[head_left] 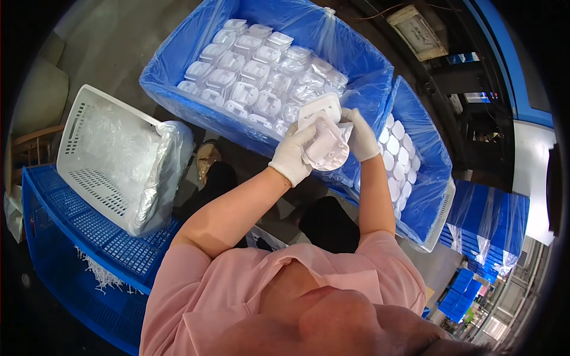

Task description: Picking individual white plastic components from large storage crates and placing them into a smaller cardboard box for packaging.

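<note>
Both my hands wear white gloves and are raised in front of me, over the near edge of a blue crate. My left hand (pixel 293 155) is closed on the left side of a white plastic shell (pixel 328 147), whose hollow face shows small posts and holes. Against its upper part lies a second white plastic piece (pixel 321 107), flat with rounded corners. My right hand (pixel 363 141) is closed at the right side of these pieces, its fingertips partly hidden behind them. Whether the two pieces are joined cannot be made out.
Rows of similar white parts (pixel 243 68), some in clear bags, fill the lined blue crate (pixel 172 77). At right, another blue-lined crate (pixel 430 154) holds white rounded pieces (pixel 399 142). A white basket (pixel 89 118) with clear plastic rests on a blue crate (pixel 89 219) at left.
</note>
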Tool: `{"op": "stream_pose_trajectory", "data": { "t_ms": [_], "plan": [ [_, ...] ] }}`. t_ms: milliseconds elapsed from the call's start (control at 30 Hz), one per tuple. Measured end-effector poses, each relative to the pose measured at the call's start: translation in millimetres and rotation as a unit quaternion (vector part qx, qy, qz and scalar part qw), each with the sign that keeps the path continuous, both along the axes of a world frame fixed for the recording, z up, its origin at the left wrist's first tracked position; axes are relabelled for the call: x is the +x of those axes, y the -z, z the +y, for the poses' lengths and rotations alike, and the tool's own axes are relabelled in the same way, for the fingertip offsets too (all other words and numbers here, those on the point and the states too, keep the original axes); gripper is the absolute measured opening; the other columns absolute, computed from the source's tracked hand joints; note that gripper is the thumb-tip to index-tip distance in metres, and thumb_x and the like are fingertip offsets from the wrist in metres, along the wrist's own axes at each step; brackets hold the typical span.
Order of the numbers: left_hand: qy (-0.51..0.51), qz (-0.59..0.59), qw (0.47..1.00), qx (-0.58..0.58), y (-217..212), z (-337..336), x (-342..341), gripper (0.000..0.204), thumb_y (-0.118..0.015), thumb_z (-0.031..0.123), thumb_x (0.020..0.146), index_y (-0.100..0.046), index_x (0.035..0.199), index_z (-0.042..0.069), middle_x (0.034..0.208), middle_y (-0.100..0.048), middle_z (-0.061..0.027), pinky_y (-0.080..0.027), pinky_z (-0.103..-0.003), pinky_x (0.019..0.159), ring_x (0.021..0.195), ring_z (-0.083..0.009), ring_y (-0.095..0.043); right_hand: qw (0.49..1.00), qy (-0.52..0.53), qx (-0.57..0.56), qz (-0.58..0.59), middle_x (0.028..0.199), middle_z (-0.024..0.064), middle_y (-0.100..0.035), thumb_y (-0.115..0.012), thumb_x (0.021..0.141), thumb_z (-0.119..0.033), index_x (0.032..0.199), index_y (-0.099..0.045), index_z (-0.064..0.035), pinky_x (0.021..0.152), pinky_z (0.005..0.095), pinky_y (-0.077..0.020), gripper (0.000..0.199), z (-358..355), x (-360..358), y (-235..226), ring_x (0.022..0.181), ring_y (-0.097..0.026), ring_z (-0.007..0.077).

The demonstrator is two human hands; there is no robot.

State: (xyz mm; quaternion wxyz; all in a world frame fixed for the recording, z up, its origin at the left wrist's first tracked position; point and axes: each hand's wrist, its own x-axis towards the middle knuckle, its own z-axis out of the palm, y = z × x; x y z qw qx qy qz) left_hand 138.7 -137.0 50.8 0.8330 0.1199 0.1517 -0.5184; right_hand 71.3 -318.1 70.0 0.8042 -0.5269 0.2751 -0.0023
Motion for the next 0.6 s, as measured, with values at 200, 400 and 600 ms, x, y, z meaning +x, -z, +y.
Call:
{"op": "stream_pose_trajectory", "data": {
  "t_ms": [200,400,600],
  "plan": [
    [0.049,-0.069,0.996,0.024,10.8,-6.4,-9.0,0.036,-0.048,0.007,0.092,-0.039,0.128,0.006,0.12,-0.052,-0.0126,-0.051,-0.039,0.09,0.109,-0.0234,-0.057,0.949,-0.09,-0.3,-0.022,0.108,0.0068,-0.06,-0.054,0.088,-0.021,0.119,-0.053,0.0017,0.089,0.0267,-0.0411,0.039,5.1,-0.8,-43.4,0.102,-0.055,0.0144],
    [0.049,-0.063,0.997,0.015,2.5,-6.9,-7.7,0.035,-0.048,0.008,0.093,-0.04,0.127,0.005,0.118,-0.053,-0.0127,-0.051,-0.037,0.09,0.108,-0.0227,-0.057,0.954,-0.103,-0.277,0.051,0.104,0.0086,-0.06,-0.063,0.082,-0.019,0.116,-0.052,0.0034,0.086,0.0263,-0.0439,0.042,6.0,3.6,-38.6,0.098,-0.057,0.0147],
    [0.043,-0.075,0.996,0.007,7.7,-5.8,-6.7,0.044,-0.057,0.011,0.087,-0.04,0.128,0.002,0.114,-0.054,-0.0102,-0.052,-0.032,0.081,0.102,-0.0184,-0.059,0.952,-0.112,-0.263,0.114,0.108,0.0095,-0.058,-0.066,0.081,-0.019,0.119,-0.048,0.0021,0.087,0.0278,-0.0437,0.047,5.6,0.5,-26.2,0.099,-0.056,0.0155]
  ]
}}
